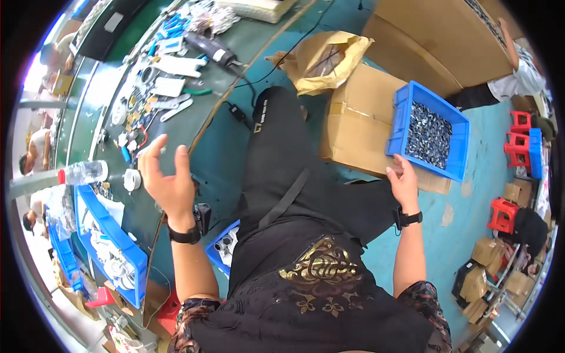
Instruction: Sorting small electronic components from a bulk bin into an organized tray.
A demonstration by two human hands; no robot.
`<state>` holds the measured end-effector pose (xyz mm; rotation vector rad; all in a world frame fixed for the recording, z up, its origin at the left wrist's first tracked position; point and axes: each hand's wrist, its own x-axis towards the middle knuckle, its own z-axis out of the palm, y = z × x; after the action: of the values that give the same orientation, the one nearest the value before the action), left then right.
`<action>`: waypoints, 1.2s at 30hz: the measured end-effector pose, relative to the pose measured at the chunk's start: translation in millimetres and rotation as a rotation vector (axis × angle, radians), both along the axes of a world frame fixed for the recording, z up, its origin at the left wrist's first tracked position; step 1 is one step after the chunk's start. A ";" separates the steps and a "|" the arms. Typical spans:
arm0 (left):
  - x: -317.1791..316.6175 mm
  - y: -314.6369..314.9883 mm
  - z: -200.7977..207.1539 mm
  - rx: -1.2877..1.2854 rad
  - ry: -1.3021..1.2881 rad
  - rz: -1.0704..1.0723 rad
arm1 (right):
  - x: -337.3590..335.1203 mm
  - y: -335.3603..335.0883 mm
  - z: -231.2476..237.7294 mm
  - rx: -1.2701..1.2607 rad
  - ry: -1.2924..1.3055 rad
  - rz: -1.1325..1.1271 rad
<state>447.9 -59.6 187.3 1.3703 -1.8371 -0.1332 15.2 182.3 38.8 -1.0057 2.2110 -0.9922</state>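
Observation:
My left hand (170, 185) is raised at the edge of the green workbench (203, 109), fingers spread and nothing in them. Just beyond it on the bench lie a round white part (132, 180) and a red wire (143, 136). My right hand (404, 183) is beside the near left part of a blue plastic bin (429, 169), fingers stretched and apart; whether the fingertips touch its wall I cannot tell. Many small dark and silvery pieces (428, 134) fill the bin. It rests on a brown cardboard box (359, 120).
A corded dark power tool (213, 50), white plastic parts (176, 66) and a clear bottle (85, 172) lie on the bench. An open paper sack (326, 62) sits by the box. Another blue bin (138, 259) holds white parts. A person (518, 79) stands far right, near red stools (517, 150).

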 end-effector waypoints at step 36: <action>22.4 0.8 -44.2 0.082 -0.490 0.310 | 53.2 -102.3 159.0 -0.355 0.370 0.390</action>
<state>470.3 -58.8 143.0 1.8483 -1.9884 0.3184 68.3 80.0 197.8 -1.8297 2.0228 -1.1007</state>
